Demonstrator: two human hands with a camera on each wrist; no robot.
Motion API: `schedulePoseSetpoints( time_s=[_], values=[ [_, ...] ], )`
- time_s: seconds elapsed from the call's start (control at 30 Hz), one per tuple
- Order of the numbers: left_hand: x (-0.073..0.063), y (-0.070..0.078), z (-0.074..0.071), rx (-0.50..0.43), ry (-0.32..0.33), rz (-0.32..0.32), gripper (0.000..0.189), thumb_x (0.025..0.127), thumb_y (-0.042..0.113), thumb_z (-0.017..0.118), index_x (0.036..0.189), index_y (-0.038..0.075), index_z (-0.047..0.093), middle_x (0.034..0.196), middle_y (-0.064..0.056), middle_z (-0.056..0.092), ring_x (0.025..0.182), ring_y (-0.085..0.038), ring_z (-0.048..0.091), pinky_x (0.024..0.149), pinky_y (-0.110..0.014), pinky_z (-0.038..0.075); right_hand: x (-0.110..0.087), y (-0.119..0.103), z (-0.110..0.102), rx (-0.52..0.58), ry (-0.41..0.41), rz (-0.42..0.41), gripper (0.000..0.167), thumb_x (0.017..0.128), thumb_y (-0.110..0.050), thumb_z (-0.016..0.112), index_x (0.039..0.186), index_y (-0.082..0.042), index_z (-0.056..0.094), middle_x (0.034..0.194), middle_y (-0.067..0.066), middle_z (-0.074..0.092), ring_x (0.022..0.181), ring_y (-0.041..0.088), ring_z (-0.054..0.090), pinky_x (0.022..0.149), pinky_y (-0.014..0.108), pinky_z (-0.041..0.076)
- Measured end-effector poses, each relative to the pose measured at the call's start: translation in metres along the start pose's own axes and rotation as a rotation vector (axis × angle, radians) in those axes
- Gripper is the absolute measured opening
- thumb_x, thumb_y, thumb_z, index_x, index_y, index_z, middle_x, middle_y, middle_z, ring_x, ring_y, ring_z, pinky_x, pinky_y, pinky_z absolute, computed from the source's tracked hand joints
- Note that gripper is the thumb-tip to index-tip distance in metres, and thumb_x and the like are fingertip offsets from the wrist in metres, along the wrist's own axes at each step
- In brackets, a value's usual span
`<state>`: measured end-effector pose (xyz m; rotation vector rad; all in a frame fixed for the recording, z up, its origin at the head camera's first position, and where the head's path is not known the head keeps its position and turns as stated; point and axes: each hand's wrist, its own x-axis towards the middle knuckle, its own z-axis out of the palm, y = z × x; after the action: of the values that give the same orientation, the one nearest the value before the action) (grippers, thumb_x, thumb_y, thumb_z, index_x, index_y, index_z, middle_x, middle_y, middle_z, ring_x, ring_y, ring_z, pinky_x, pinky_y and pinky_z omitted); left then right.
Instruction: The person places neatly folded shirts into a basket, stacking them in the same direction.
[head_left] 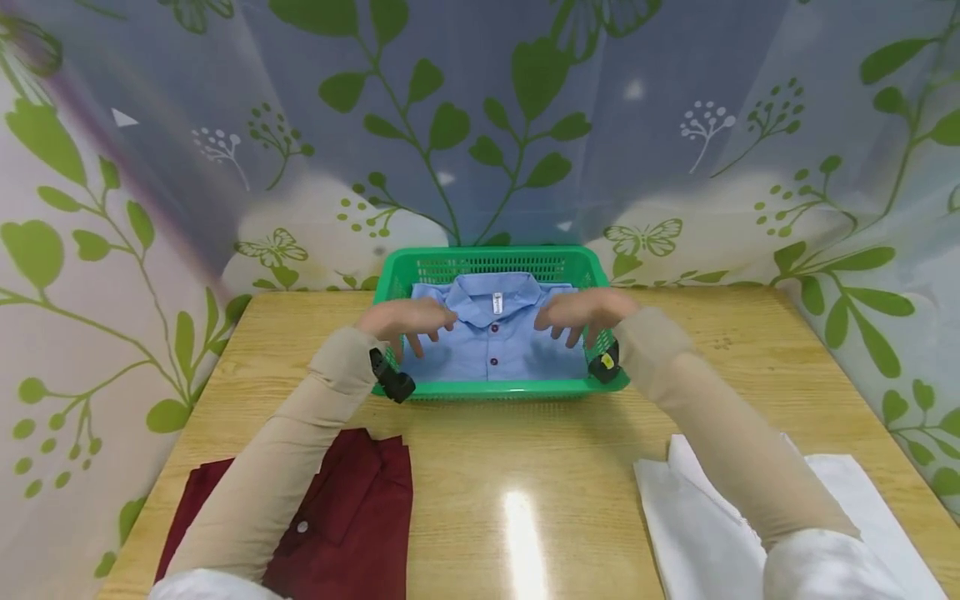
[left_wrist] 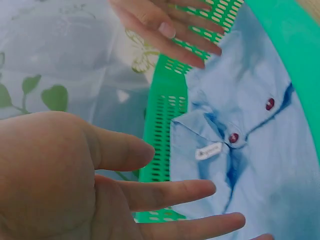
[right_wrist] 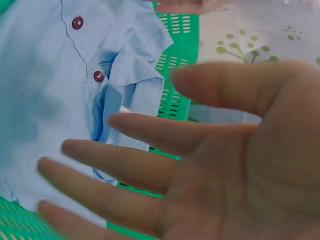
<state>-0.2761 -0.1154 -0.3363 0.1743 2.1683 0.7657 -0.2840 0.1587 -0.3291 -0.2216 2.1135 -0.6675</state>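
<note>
A folded light blue shirt (head_left: 517,346) lies in a green plastic basket (head_left: 495,388), collar toward the back, with dark red buttons down its front. Over the basket's left side hovers my left hand (head_left: 415,321), its fingers spread and holding nothing. My right hand (head_left: 588,312) is above the right side in the same way, palm down with fingers apart. The left wrist view shows the thumb and fingers (left_wrist: 172,192) stretched out over the collar. In the right wrist view, straight fingers (right_wrist: 120,165) reach across the shirt (right_wrist: 45,100).
A folded dark red shirt (head_left: 367,517) lies at the front left of the wooden table (head_left: 480,467), partly under my left forearm. Folded white clothing (head_left: 697,533) lies at the front right beneath my right forearm. Behind the basket hangs a leaf-patterned curtain (head_left: 480,125).
</note>
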Motion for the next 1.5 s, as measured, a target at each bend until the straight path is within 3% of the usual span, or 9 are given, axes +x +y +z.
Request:
schedulePoseSetpoints(
  time_s=[0.17,0.3,0.4,0.53,0.63,0.87,1.0,1.2,1.5],
  values=[
    [-0.019,0.008,0.005,0.035,0.078,0.073,0.058,0.107,0.042,0.033,0.156,0.011,0.028,0.157,-0.018,0.029,0.126,-0.046,0.049,0.104,-0.063,0.036,-0.017,-0.001,0.0,-0.06,0.089,-0.129,0.053,0.105,-0.027,0.037,0.151,-0.001,0.035,0.145,0.028,0.043,0.129,0.044,0.048,0.104,0.055,0.04],
    [-0.034,0.017,0.01,0.104,0.163,0.148,0.06,0.107,0.043,0.033,0.158,0.011,0.025,0.159,-0.012,0.029,0.12,-0.038,0.055,0.099,-0.055,0.043,-0.033,0.003,0.002,-0.086,0.18,-0.216,0.049,0.104,-0.022,0.037,0.146,0.002,0.041,0.141,0.027,0.048,0.119,0.04,0.056,0.096,0.049,0.046],
    [-0.044,0.021,0.014,0.134,0.218,0.214,0.056,0.108,0.041,0.033,0.153,0.008,0.035,0.141,-0.015,0.048,0.106,-0.031,0.058,0.089,-0.045,0.046,-0.045,0.009,0.006,-0.139,0.286,-0.299,0.044,0.103,-0.019,0.04,0.14,0.004,0.049,0.138,0.026,0.051,0.109,0.036,0.062,0.092,0.048,0.049],
    [-0.06,0.024,0.022,0.175,0.268,0.32,0.05,0.108,0.038,0.034,0.145,0.006,0.046,0.134,-0.016,0.053,0.115,-0.03,0.054,0.094,-0.045,0.044,-0.061,0.019,0.014,-0.213,0.45,-0.406,0.038,0.103,-0.018,0.045,0.131,0.005,0.058,0.132,0.023,0.058,0.11,0.035,0.061,0.094,0.052,0.048],
    [-0.077,0.026,0.031,0.19,0.286,0.378,0.048,0.108,0.038,0.036,0.142,0.008,0.05,0.142,-0.011,0.051,0.128,-0.029,0.049,0.101,-0.048,0.042,-0.071,0.028,0.02,-0.192,0.539,-0.455,0.034,0.104,-0.019,0.048,0.126,0.002,0.062,0.127,0.019,0.062,0.115,0.034,0.06,0.096,0.052,0.047],
    [-0.108,0.026,0.054,0.141,0.313,0.516,0.039,0.107,0.035,0.041,0.132,0.012,0.059,0.129,-0.005,0.06,0.115,-0.024,0.056,0.095,-0.045,0.046,-0.097,0.055,0.038,-0.096,0.729,-0.538,0.028,0.104,-0.018,0.051,0.123,-0.003,0.066,0.118,0.013,0.068,0.1,0.03,0.067,0.086,0.048,0.052],
    [-0.115,0.02,0.074,0.044,0.303,0.593,0.035,0.106,0.034,0.045,0.135,0.019,0.058,0.137,0.002,0.056,0.115,-0.02,0.056,0.092,-0.043,0.047,-0.114,0.078,0.047,-0.073,0.847,-0.594,0.026,0.102,-0.011,0.053,0.124,-0.005,0.065,0.116,0.011,0.069,0.094,0.019,0.068,0.08,0.033,0.053],
    [-0.117,0.009,0.111,-0.286,0.185,0.681,0.05,0.104,0.027,0.051,0.151,0.019,0.035,0.154,-0.003,0.036,0.129,-0.024,0.048,0.102,-0.046,0.042,-0.138,0.118,0.06,-0.053,0.976,-0.638,0.026,0.099,-0.002,0.057,0.123,-0.007,0.066,0.115,-0.001,0.069,0.091,0.002,0.065,0.08,0.012,0.046],
    [-0.112,-0.006,0.155,-0.642,-0.044,0.719,0.074,0.102,0.035,0.047,0.159,0.013,0.004,0.161,-0.021,0.011,0.14,-0.044,0.032,0.105,-0.051,0.04,-0.177,0.17,0.085,-0.065,1.033,-0.368,0.025,0.103,-0.014,0.056,0.125,-0.018,0.067,0.115,-0.02,0.063,0.093,-0.01,0.059,0.076,0.009,0.041]
  ],
)
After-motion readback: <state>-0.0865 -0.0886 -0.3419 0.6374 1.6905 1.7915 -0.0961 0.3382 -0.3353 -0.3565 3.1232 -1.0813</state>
